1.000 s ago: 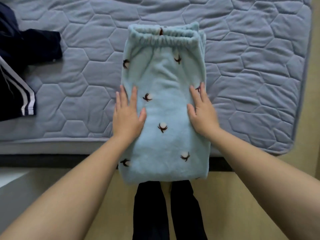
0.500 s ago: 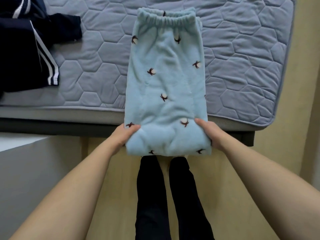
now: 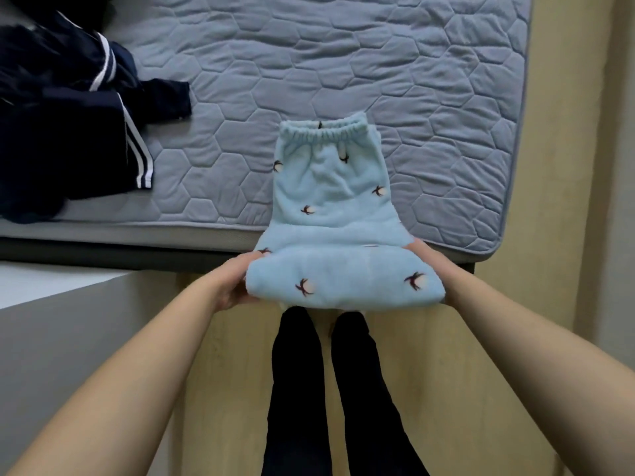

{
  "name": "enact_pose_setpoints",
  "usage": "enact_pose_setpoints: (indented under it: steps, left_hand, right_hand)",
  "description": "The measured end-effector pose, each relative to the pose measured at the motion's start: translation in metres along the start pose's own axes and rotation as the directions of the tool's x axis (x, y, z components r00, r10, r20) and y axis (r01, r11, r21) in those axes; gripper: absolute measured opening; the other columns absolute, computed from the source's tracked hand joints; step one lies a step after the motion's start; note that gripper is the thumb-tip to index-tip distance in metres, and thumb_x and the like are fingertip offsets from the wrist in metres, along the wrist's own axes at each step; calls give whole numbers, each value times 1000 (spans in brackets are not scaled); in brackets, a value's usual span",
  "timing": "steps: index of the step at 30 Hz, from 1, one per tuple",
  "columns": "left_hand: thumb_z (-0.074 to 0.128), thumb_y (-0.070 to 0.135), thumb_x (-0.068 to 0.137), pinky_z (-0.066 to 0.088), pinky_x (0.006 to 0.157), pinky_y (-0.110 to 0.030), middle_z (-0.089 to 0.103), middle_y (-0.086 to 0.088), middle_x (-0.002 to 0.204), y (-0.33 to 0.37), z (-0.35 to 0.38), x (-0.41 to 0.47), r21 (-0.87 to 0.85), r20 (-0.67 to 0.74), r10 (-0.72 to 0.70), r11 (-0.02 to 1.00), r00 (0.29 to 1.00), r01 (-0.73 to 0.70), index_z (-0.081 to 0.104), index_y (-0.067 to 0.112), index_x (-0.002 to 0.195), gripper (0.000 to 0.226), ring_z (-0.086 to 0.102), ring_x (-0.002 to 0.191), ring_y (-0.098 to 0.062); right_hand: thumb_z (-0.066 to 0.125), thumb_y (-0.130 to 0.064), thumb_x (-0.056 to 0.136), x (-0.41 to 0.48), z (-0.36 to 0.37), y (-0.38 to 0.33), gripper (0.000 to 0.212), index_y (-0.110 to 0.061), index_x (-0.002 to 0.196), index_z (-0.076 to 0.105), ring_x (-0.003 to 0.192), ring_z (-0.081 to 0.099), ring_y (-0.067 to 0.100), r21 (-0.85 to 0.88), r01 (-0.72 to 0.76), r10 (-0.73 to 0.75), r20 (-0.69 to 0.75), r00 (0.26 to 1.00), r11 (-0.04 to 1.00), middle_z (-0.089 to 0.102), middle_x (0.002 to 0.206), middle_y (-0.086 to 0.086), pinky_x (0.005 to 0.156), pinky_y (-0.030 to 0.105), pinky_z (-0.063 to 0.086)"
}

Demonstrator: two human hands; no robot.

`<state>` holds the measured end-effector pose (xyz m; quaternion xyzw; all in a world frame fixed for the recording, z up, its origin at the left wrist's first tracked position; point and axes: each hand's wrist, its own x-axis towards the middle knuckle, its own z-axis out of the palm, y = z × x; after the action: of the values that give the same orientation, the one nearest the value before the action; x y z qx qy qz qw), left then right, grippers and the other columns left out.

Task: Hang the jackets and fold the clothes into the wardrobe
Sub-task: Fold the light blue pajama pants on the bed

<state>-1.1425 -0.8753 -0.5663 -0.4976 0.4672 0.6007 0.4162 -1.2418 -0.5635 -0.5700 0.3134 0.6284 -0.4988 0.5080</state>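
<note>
Light blue fleece trousers (image 3: 331,201) with small cotton-flower prints lie folded at the near edge of the bed, elastic waistband at the far end. Their near end is lifted and curled up toward the waistband. My left hand (image 3: 233,286) grips the left side of that lifted end, fingers under the cloth. My right hand (image 3: 434,266) holds the right side and is mostly hidden behind the fabric.
A grey-blue quilted mattress (image 3: 429,80) fills the upper view. A dark navy jacket with white stripes (image 3: 68,132) lies crumpled on its left. My dark-trousered legs (image 3: 330,389) stand on a light wooden floor (image 3: 481,338); a grey surface (image 3: 68,338) is at lower left.
My hands slid from pressing flat on the trousers down to their near end, took hold of it, and lifted it up toward the waistband. The view has pulled back.
</note>
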Motion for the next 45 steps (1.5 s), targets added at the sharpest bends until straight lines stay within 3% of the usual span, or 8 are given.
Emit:
enact_pose_setpoints:
  steps: [5,12,15,19,23,32,38,45]
  left_hand:
    - [45,30,90,42,38,-14,59,3,49,94,9,0,-126,-145,73,988,987,-92,58,18,78,22,53,45,-9]
    - [28,35,97,50,46,-22,63,-9,81,182,25,64,-117,-321,287,934,903,-338,45,13,127,41,59,53,-19]
    - [38,23,95,52,79,-40,58,-8,102,168,39,90,349,-513,587,809,626,-473,35,14,141,47,60,89,-29]
    - [45,21,86,25,110,-45,34,-15,147,140,62,106,927,-36,970,122,239,-355,35,11,142,58,31,136,-32]
    - [41,30,89,4,116,-53,11,-9,159,156,69,144,970,148,949,-83,280,-230,20,21,150,65,6,147,-28]
    - [32,51,89,0,113,-60,3,-12,159,158,48,242,988,143,943,-119,301,-97,11,35,150,67,-1,146,-34]
    - [45,49,87,16,112,-40,15,-10,157,135,25,218,855,-292,912,384,288,-349,12,30,151,75,21,142,-27]
    - [64,60,74,53,75,-30,70,1,111,100,-1,184,-115,-174,274,948,946,-296,56,22,123,62,69,95,-17]
  right_hand:
    - [43,-22,98,23,-1,-80,25,-13,113,60,68,61,13,234,-4,11,-30,999,972,63,97,3,62,25,51]
    - [29,-60,94,95,10,-166,51,-24,126,48,83,64,19,131,203,-196,-65,978,970,68,103,7,69,30,50]
    - [39,-31,99,119,25,-147,48,-18,145,33,106,54,19,-370,400,-523,-337,783,839,54,125,8,85,29,44]
    - [48,-21,90,126,51,-111,59,-16,146,33,144,20,23,-891,388,-880,-26,473,235,26,155,7,114,47,15]
    - [42,-30,88,161,70,-118,60,-19,147,33,145,19,29,-935,346,-897,214,386,-73,24,156,6,112,59,13]
    - [29,-51,90,257,76,-95,68,-28,152,11,147,2,30,-985,147,-876,-4,482,85,4,160,10,111,63,6]
    - [39,-51,94,230,61,-87,78,-14,153,4,136,32,33,-768,240,-705,-353,615,594,23,154,16,104,44,33]
    - [58,-46,90,201,21,-106,37,-23,118,55,93,67,8,-187,355,-379,-111,919,916,67,116,0,83,29,55]
